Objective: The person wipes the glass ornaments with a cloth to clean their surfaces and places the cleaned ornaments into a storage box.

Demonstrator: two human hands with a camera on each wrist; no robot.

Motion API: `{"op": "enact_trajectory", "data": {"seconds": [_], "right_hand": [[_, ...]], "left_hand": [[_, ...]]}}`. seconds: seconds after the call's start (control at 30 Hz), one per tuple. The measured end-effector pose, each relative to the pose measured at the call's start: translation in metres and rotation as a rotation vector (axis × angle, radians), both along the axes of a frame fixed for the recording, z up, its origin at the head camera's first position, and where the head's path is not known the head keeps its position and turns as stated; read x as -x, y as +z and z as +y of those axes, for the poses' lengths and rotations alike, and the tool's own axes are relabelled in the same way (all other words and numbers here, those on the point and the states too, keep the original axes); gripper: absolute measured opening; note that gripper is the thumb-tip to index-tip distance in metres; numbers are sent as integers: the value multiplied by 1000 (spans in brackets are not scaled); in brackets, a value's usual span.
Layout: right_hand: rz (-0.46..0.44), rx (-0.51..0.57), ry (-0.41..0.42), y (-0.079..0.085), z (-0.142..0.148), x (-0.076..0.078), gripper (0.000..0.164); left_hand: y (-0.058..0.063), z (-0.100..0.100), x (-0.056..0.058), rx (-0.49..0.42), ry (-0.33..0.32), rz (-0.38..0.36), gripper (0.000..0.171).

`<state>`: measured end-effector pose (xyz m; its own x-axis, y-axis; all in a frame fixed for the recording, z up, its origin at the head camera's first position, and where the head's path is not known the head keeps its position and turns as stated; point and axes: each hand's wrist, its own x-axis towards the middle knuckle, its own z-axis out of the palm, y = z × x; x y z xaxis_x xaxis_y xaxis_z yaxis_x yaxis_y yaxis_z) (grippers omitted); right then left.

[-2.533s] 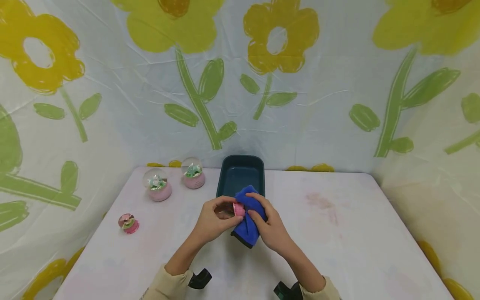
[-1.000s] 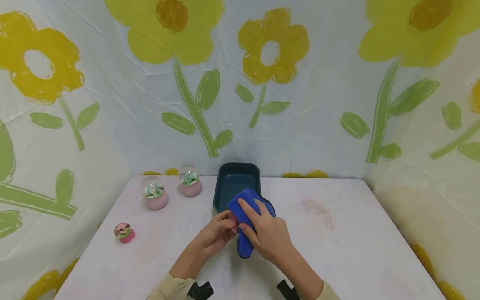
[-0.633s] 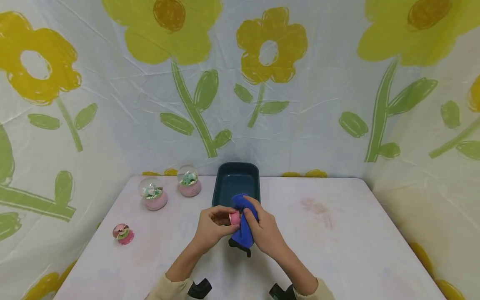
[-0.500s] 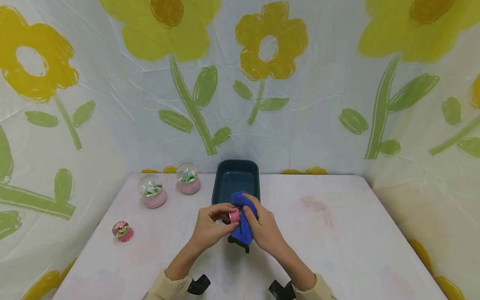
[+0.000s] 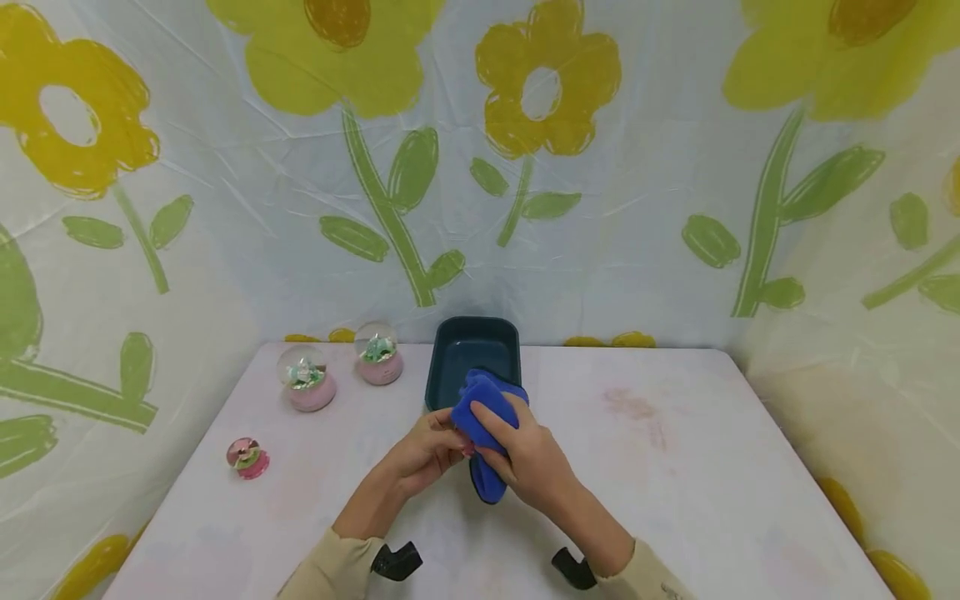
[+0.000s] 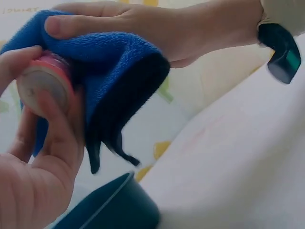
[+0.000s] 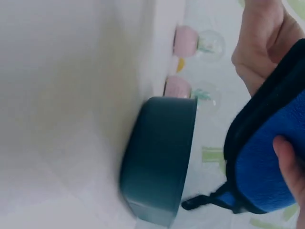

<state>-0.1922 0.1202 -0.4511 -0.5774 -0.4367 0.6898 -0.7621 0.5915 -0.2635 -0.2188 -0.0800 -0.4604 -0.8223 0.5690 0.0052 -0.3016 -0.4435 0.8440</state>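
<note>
In the head view my left hand [image 5: 427,454] pinches a small snow globe [image 5: 467,450] by its pink base. The left wrist view shows the globe's pale round underside [image 6: 45,90] with fingertips on it; its dome is hidden by a blue cloth [image 5: 483,417]. My right hand [image 5: 536,462] grips this dark-edged cloth and presses it over the globe. Both hands are above the table, just in front of a dark teal tray [image 5: 442,367]. A similar small pink globe [image 5: 247,458] stands on the table at the left.
Two larger snow globes with pink bases stand at the back left: one globe [image 5: 307,383] nearer, the other globe [image 5: 378,357] beside the tray. The white table [image 5: 637,483] meets a flower-printed curtain [image 5: 637,250] at its back edge.
The right hand has turned the cloth over the small globe, now covering most of it; its pink base was plainer half a second ago. The left hand has rolled palm-up. The standing globes stay put.
</note>
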Motion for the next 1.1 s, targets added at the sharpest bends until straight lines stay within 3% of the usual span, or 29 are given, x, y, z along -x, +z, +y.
{"op": "enact_trajectory", "data": {"seconds": [0.13,0.27,0.37,0.47,0.6,0.7,0.83,1.0,1.1], "right_hand": [[-136,122,-9,-3,0,0,48],[-327,273,20,2,-3,-5,59],[-466,360,91,9,-3,-9,58],[-571,442,161,14,0,-11,46],[-619,506,200,14,1,-8,33],[-616,478,171,13,-1,-3,28],[-677,450,110,11,-3,2,27],[-867,589,85,9,-3,5,33],[-813,563,59,6,-4,6,34]], "left_hand": [[3,4,-1,57,83,98,23],[6,5,-3,149,172,193,22],[8,5,-3,188,180,187,21],[10,4,-1,212,169,130,21],[13,4,-1,233,188,108,20],[11,5,-1,257,232,147,22],[2,7,-1,286,308,280,27],[-8,9,2,295,385,561,27],[-11,11,4,270,401,612,27]]}}
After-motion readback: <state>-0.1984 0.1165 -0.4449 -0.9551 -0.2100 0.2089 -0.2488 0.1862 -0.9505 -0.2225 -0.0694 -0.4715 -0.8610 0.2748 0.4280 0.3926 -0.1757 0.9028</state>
